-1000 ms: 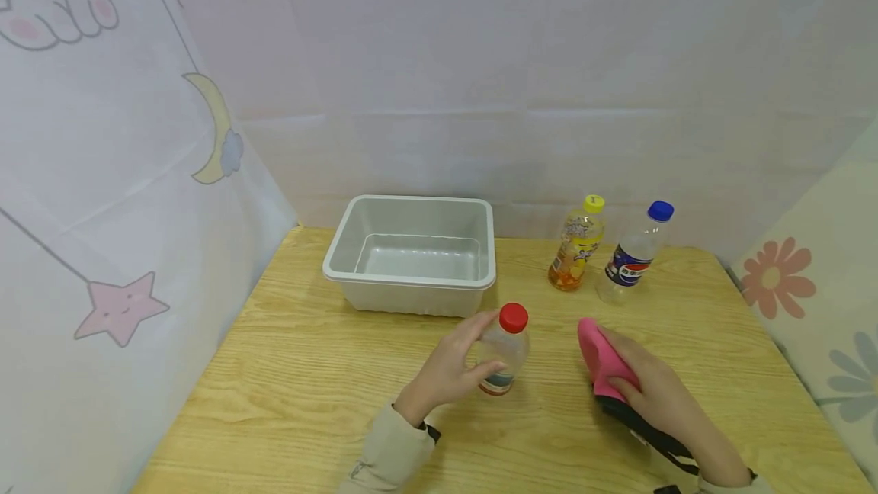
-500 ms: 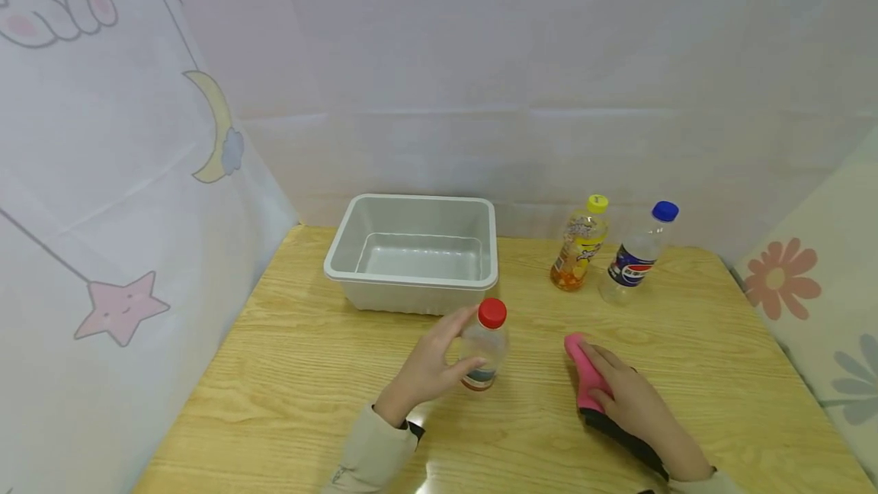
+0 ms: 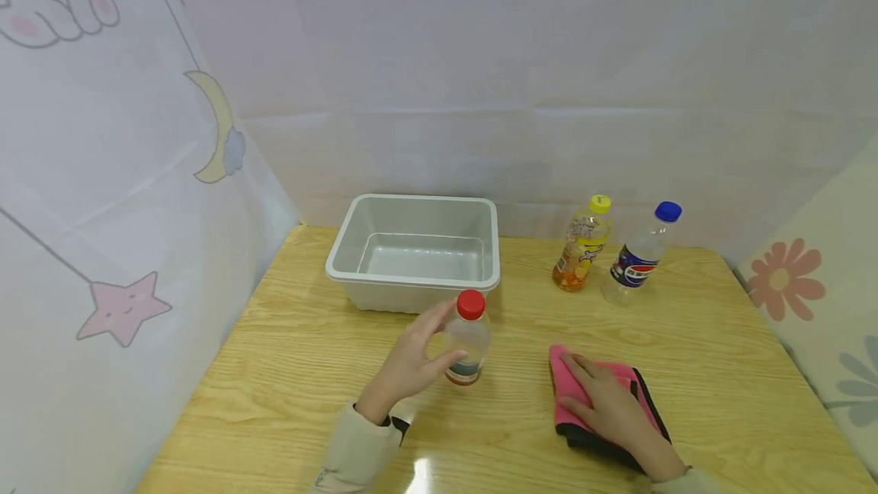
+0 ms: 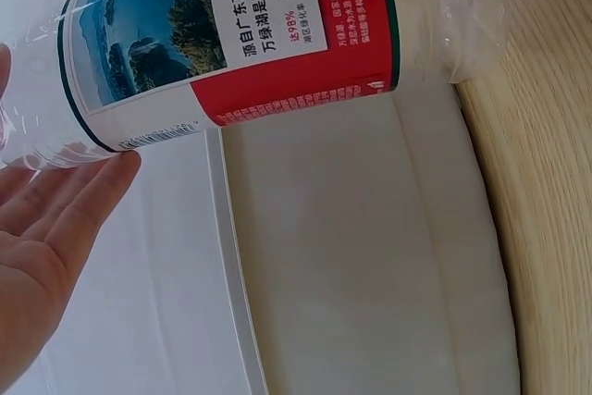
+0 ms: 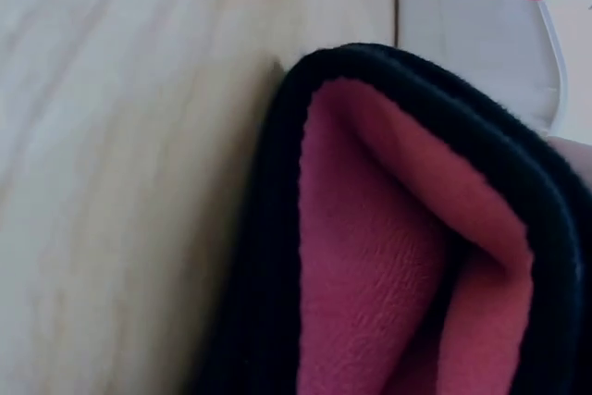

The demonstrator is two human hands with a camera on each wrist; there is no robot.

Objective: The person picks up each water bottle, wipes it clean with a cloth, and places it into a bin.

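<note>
Clasping the bottle (image 3: 473, 338) between thumb (image 3: 447, 361) and fingers (image 3: 432, 318) in the head view, the left grip (image 3: 405, 364) is near the tray (image 3: 384, 296); the right grip (image 3: 610, 406) touches the cloth (image 3: 565, 395), whether pinching cannot be told. Left wrist: the fingers touch the bottle. Right wrist: the black-edged cloth is folded.
</note>
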